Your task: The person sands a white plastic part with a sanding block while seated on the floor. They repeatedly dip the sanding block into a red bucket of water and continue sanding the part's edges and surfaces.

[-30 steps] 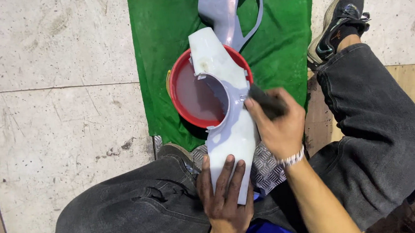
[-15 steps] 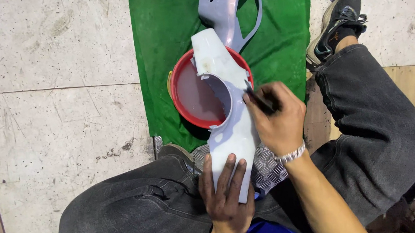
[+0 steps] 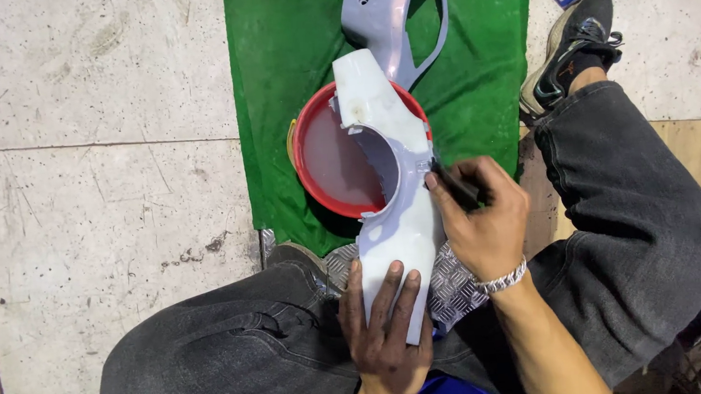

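The left hand (image 3: 384, 326) is gripping the lower end of a white plastic fairing panel (image 3: 396, 193), which is lying across a red bucket (image 3: 315, 170) on the green mat (image 3: 274, 70). The right hand (image 3: 484, 220) is closing around a dark tool (image 3: 455, 185), pressing its tip to the panel's edge

Right hand (image 3: 486, 224) now drawn in closer, dark sanding piece (image 3: 456, 187) pressed at the edge of the white panel (image 3: 394, 218), nearer the red bucket (image 3: 327, 161) than a second ago. Right knee swung slightly wider, too.
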